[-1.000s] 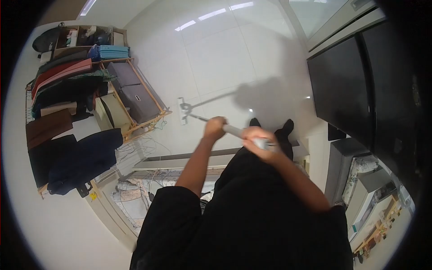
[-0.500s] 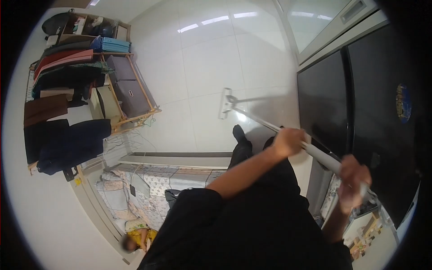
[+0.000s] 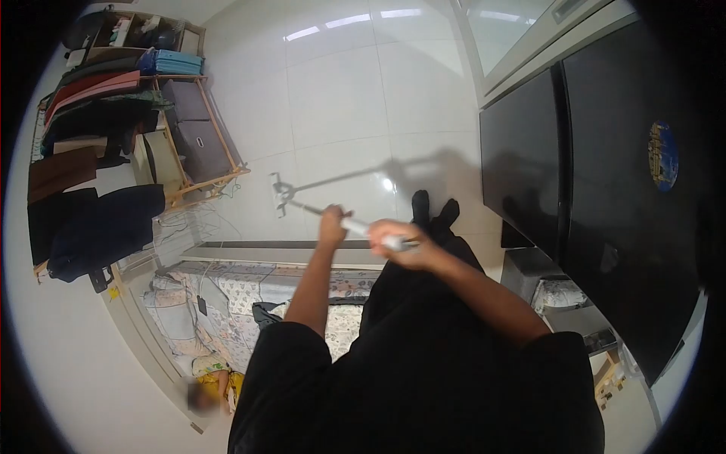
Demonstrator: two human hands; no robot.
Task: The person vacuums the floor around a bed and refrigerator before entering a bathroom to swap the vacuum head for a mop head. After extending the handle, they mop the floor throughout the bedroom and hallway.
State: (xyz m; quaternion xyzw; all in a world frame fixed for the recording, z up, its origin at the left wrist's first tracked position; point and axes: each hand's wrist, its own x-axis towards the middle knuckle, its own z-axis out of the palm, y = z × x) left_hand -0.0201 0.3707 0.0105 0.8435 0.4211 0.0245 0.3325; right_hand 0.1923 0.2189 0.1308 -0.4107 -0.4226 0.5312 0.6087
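Note:
A white long-handled mop slants across the middle of the head view. Its narrow head is down at the tiled floor on the left, slightly blurred. My left hand is wrapped round the handle partway down. Higher up, close to my body, my right hand grips the thick white upper end of the same handle. Both feet in dark socks stand on the tiles just beyond my right hand.
A wooden rack with hanging clothes and grey storage boxes stands left. A bed with patterned bedding is lower left, a person on it. A large black glossy-doored cabinet or fridge rises on the right.
The mop head has swept left and a little nearer along the floor. Both hands moved left with the handle, my right hand by far the most. The feet now show side by side.

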